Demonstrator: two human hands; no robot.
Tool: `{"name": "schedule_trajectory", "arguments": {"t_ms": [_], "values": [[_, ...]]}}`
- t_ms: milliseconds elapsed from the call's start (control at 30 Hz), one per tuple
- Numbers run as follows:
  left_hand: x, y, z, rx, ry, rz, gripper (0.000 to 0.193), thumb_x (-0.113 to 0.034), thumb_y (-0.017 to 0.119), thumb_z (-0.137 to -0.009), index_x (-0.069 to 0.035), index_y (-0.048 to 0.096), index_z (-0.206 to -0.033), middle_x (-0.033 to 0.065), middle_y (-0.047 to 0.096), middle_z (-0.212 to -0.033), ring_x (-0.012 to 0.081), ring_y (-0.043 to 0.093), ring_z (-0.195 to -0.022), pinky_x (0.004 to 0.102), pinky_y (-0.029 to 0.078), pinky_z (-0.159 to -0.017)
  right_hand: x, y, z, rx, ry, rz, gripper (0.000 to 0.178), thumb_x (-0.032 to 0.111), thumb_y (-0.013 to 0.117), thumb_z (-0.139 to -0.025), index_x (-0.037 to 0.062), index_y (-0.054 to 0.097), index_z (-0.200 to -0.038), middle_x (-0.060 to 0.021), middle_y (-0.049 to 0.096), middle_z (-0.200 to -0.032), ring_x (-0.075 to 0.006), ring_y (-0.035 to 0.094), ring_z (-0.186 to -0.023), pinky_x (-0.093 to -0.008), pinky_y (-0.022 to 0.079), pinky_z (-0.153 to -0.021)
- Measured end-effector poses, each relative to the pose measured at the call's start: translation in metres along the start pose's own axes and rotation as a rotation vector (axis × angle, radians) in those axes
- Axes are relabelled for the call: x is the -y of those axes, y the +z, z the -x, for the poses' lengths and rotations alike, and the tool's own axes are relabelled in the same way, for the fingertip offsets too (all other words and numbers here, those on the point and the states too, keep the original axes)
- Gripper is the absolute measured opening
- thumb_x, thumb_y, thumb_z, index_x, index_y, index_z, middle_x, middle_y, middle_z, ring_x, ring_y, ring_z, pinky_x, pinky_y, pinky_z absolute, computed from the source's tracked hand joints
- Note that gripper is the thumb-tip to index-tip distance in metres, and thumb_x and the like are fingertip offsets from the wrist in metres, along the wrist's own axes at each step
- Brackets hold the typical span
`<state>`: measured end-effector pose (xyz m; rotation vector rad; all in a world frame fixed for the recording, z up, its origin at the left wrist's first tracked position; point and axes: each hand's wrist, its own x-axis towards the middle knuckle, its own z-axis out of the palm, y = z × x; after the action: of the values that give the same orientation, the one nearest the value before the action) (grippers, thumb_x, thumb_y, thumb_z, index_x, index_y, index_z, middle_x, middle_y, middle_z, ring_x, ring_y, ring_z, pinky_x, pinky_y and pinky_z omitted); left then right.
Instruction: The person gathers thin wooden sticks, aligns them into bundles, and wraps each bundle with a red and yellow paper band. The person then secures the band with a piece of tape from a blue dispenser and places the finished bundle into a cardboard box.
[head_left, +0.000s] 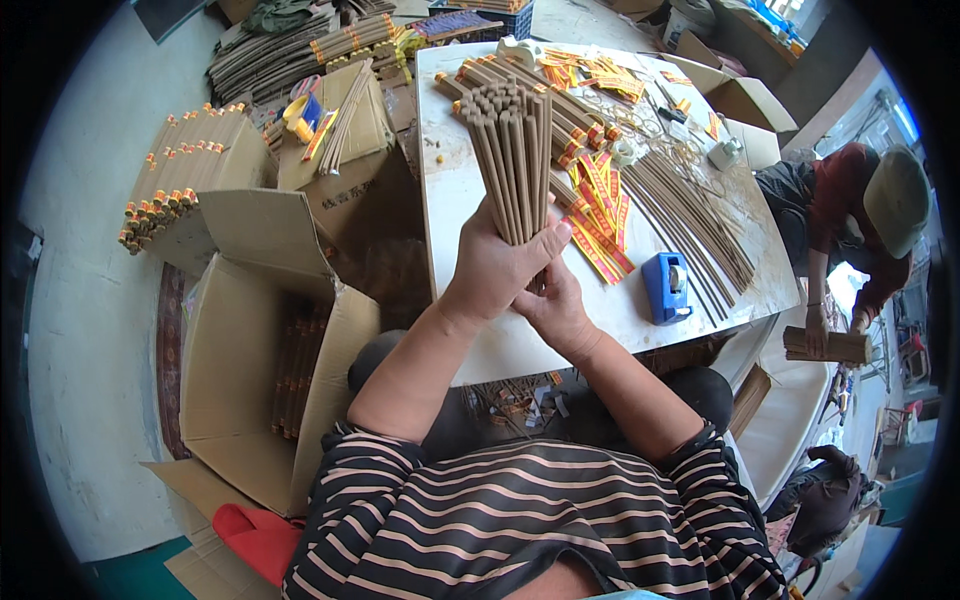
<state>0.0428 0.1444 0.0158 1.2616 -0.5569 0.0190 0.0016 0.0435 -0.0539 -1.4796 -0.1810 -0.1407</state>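
A thick bundle of brown incense sticks [510, 165] stands nearly upright above the white table [462, 345], its blunt ends fanned slightly at the top. My left hand [488, 265] is wrapped round its lower part, thumb across the front. Just below, my right hand [560, 308] closes on the bundle's bottom end, which the fingers mostly hide. Red and yellow paper strips [603, 215] lie loosely beside it, with a blue tape dispenser [665, 288] nearer me. Loose incense sticks [695, 215] are spread to the right. Labelled bundles [580, 118] lie behind the held one.
An open carton [220, 350] with bundles inside stands at my left. Beyond it, labelled bundles [175, 165] are stacked by the wall. Another open carton [750, 105] sits past the table's far right corner. At right, a person in a cap [897, 200] handles a brown bundle [830, 345].
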Motion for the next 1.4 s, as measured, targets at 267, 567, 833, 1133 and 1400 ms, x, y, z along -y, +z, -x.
{"name": "schedule_trajectory", "arguments": {"t_ms": [267,567,833,1133,1400], "values": [[0.005,0.008,0.003,-0.014,0.077,-0.116,0.017,-0.005,0.068,-0.078,-0.001,0.055,-0.090,0.0003,0.057,-0.077,0.0058,0.053,-0.071,0.0217,0.046,-0.063,0.001,-0.004,-0.005,0.075,-0.120,0.254,0.056,0.006,0.064,-0.080,0.0024,0.037,-0.129,-0.0101,0.047,-0.123,-0.0178,0.048,-0.112,-0.0313,0.041,-0.093],[-0.004,-0.010,-0.006,-0.020,-0.157,0.381,0.012,-0.008,0.063,-0.083,-0.004,0.051,-0.083,0.0021,0.051,-0.065,0.0103,0.052,-0.056,0.0256,0.044,-0.051,0.028,-0.007,-0.005,0.227,0.279,0.107,0.029,0.012,0.069,-0.078,0.0021,0.051,-0.099,-0.0026,0.056,-0.084,-0.0093,0.052,-0.080,-0.0252,0.046,-0.073],[0.032,-0.030,-0.001,-0.313,-0.450,0.578,0.014,-0.006,0.063,-0.079,-0.010,0.050,-0.082,0.0015,0.050,-0.062,0.0117,0.049,-0.051,0.0276,0.042,-0.048,0.034,0.015,0.016,0.129,0.561,0.324,0.023,0.018,0.063,-0.081,0.0023,0.047,-0.083,-0.0022,0.051,-0.060,-0.0099,0.052,-0.049,-0.0222,0.044,-0.045],[0.025,-0.041,0.029,-0.297,-0.487,0.717,0.016,-0.005,0.063,-0.078,-0.011,0.049,-0.079,0.0009,0.048,-0.060,0.0119,0.047,-0.048,0.0268,0.041,-0.045,0.040,0.034,0.041,0.180,0.673,0.278,0.023,0.017,0.062,-0.082,0.0031,0.045,-0.087,-0.0028,0.051,-0.063,-0.0108,0.051,-0.048,-0.0243,0.043,-0.044],[0.020,-0.055,0.033,-0.144,-0.472,0.959,0.016,-0.012,0.066,-0.080,-0.010,0.049,-0.078,0.0014,0.048,-0.059,0.0122,0.047,-0.047,0.0275,0.041,-0.044,0.044,0.040,0.048,0.308,0.773,-0.314,0.024,0.011,0.066,-0.078,0.0026,0.046,-0.089,-0.0040,0.052,-0.062,-0.0124,0.053,-0.046,-0.0230,0.045,-0.043]]}}
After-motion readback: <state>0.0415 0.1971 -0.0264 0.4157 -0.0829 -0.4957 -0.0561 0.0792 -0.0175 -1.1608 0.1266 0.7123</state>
